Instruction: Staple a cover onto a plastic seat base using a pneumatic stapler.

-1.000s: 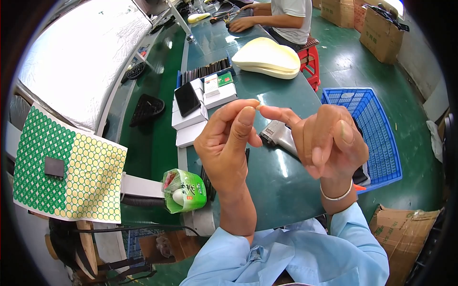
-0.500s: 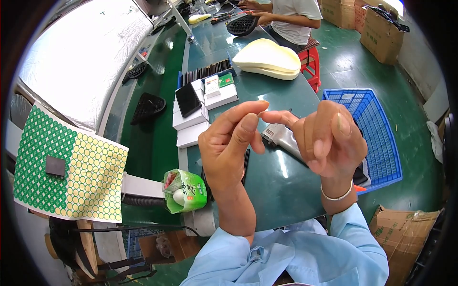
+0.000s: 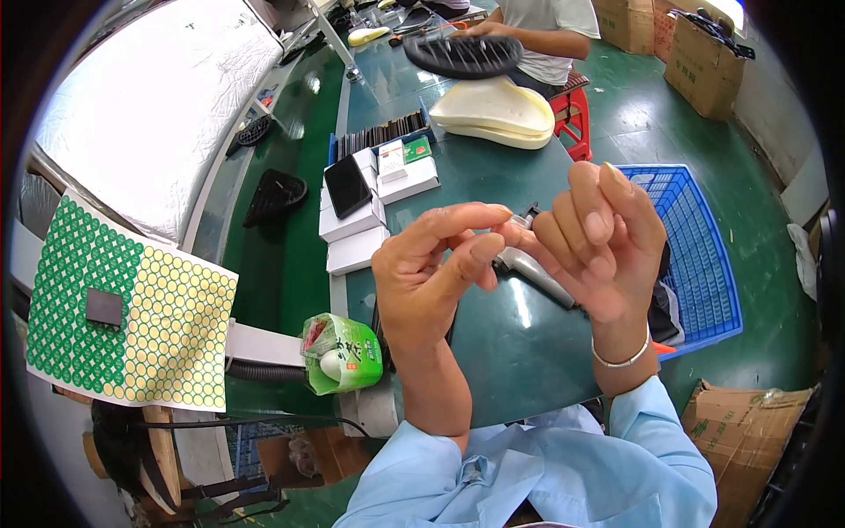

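My left hand is raised over the bench, its thumb and forefinger drawn together in a pinch at the tip of one outstretched finger of my right hand. Anything small between those fingertips is too small to make out. The other fingers of my right hand are loosely curled, with nothing visible in them. Behind and below the hands a silver-grey tool lies on the dark green bench, partly hidden by my right hand.
White boxes, a black phone and a blue tray of dark flat pieces stand at left. Beyond are cream foam cushions. A co-worker holds a black slotted shell. A blue crate stands right; a green packet hangs left.
Both hands have lowered slightly and shifted right, and the right fingers have tilted upward. The co-worker's black shell has swung nearer, above the foam cushions.
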`<state>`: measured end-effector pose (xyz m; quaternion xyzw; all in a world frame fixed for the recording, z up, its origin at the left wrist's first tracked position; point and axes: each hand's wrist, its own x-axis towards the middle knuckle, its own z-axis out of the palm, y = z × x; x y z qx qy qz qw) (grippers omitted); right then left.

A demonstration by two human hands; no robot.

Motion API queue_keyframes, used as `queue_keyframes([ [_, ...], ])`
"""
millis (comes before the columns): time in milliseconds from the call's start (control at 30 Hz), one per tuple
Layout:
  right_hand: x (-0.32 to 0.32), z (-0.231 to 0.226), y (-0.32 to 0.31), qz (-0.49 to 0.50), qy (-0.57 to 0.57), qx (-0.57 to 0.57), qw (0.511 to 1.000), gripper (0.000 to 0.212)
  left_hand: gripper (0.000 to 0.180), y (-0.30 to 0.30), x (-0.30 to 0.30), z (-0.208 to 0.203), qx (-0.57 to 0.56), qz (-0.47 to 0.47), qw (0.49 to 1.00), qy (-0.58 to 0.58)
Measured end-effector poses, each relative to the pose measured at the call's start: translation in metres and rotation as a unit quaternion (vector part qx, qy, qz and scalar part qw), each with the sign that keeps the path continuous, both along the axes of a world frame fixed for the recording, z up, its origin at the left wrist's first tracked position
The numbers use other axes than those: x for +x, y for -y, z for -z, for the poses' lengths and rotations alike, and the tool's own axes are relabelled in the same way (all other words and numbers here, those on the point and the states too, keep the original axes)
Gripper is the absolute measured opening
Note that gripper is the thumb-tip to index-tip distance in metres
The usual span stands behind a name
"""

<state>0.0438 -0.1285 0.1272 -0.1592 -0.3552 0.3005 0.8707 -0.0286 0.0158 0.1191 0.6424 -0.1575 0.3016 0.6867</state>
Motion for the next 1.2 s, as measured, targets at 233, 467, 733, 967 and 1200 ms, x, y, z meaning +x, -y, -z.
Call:
queue_keyframes([
  [233, -0.003, 0.0, -0.001, 0.02, 0.004, 0.0, 1.0, 0.037, 0.015, 0.003, -0.001, 0.003, -0.067, -0.042, 0.995, 0.064],
  [467, 0.015, -0.004, 0.014, 0.139, 0.07, 0.02, 0.988, 0.036, 0.023, -0.017, -0.014, -0.004, -0.179, -0.143, 0.945, 0.233],
  [733, 0.065, 0.027, -0.006, 0.415, 0.049, -0.088, 0.904, 0.019, 0.019, -0.033, -0.042, -0.008, -0.251, -0.165, 0.913, 0.276],
  [967, 0.168, 0.119, -0.045, 0.459, -0.035, -0.335, 0.822, 0.033, 0.02, -0.035, -0.046, -0.01, -0.239, -0.214, 0.9, 0.295],
  [1200, 0.209, 0.169, -0.076, 0.289, -0.097, -0.479, 0.823, 0.05, 0.02, -0.04, -0.048, -0.01, -0.247, -0.214, 0.898, 0.295],
])
